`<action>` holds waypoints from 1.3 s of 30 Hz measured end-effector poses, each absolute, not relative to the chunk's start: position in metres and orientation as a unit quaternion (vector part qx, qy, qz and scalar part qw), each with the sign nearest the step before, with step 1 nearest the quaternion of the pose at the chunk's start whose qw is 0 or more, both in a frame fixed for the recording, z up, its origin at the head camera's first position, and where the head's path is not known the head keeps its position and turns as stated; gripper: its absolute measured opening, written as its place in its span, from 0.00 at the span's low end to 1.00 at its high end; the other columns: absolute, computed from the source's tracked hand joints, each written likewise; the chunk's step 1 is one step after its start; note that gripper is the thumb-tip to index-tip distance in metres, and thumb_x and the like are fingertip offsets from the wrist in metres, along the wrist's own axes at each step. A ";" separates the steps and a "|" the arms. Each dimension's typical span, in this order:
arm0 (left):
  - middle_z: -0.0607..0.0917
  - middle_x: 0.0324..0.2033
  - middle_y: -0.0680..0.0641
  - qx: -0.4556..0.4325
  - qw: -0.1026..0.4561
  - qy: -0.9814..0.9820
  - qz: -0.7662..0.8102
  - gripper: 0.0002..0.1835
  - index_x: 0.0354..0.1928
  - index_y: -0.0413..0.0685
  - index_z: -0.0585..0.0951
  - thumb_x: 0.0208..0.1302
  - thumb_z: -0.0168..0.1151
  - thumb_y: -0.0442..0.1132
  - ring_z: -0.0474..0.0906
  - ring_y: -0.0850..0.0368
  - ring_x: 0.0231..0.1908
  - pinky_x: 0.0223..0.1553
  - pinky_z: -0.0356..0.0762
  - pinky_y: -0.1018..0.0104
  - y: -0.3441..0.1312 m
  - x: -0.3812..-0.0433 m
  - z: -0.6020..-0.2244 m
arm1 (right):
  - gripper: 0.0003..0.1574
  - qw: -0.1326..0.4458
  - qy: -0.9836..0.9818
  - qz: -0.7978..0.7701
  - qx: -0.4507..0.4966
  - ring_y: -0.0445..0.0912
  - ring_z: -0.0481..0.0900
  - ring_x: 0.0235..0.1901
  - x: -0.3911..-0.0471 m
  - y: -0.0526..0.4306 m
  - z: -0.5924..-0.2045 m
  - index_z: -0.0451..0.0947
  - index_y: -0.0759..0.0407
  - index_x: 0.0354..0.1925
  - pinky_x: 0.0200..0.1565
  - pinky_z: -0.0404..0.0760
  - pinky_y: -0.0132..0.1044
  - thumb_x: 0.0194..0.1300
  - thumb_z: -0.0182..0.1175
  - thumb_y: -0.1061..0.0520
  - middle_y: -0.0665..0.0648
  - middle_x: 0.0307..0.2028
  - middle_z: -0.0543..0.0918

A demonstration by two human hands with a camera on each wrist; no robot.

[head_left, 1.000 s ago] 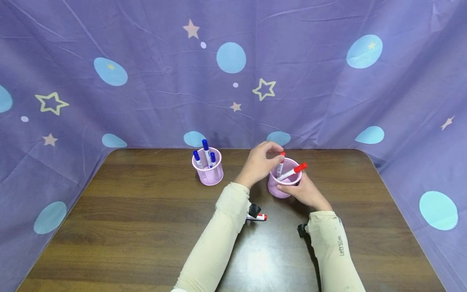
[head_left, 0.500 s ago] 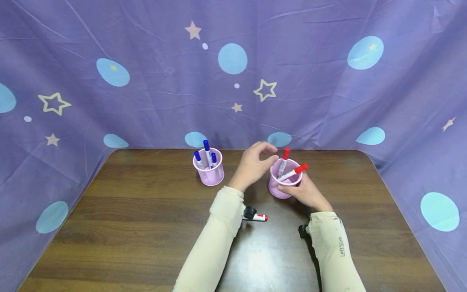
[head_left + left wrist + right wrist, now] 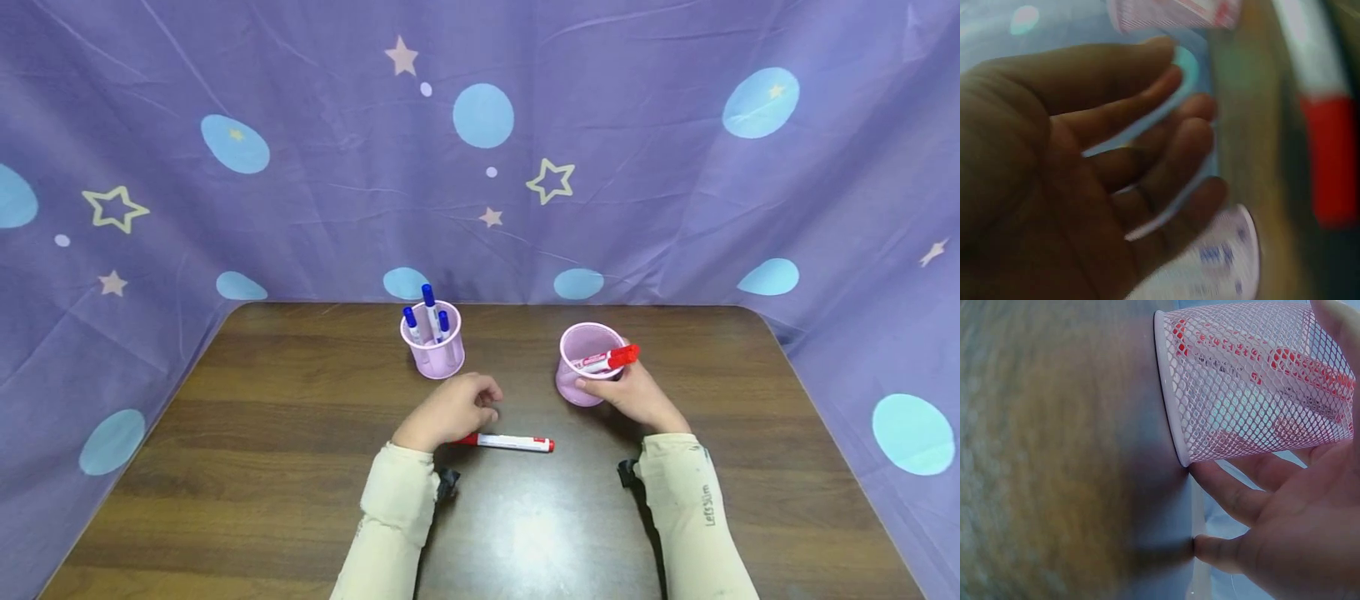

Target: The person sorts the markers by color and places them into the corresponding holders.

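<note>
My right hand (image 3: 636,393) holds a pink mesh pen cup (image 3: 1241,394) at its right side, thumb across the front. Two red-capped markers (image 3: 611,360) lean together to the right inside that cup. My left hand (image 3: 450,410) hovers over the table by a red-capped whiteboard marker (image 3: 513,442) lying flat, its cap end partly behind the hand. In the left wrist view the left fingers (image 3: 1191,140) are loosely bent with nothing between them, and the marker's red cap (image 3: 1332,159) shows apart from them at the right.
A second pink mesh pen cup (image 3: 438,362) with several blue-capped markers (image 3: 432,308) stands at the back, left of the held cup. The brown wooden table (image 3: 247,433) ends at a purple curtain (image 3: 337,150) with stars and blue spots.
My left hand let go of a red marker in the right cup, then moved left and down to the lying marker. The released marker tipped right beside the other. My right hand stayed on the cup.
</note>
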State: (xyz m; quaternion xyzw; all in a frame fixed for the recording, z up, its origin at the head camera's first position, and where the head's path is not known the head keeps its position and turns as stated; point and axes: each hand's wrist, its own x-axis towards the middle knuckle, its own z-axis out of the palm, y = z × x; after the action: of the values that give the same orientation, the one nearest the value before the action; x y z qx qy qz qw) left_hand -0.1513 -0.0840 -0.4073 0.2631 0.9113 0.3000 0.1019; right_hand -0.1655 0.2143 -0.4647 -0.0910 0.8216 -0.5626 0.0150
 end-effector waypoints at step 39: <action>0.79 0.23 0.55 0.202 0.134 0.913 0.327 0.08 0.31 0.46 0.82 0.54 0.74 0.31 0.73 0.62 0.25 0.32 0.74 0.65 -0.125 -0.140 -0.410 | 0.43 0.014 0.826 -0.554 -0.099 0.50 0.78 0.51 -0.164 0.212 -0.462 0.66 0.64 0.67 0.55 0.73 0.34 0.58 0.75 0.59 0.64 0.52 0.81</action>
State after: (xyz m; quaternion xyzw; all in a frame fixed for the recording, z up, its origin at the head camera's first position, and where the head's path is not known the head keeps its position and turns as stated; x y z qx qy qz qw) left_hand -0.1400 -0.1255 -0.4097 0.2018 0.9133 0.3272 0.1343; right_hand -0.1645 0.2121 -0.4625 -0.0988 0.8263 -0.5544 0.0141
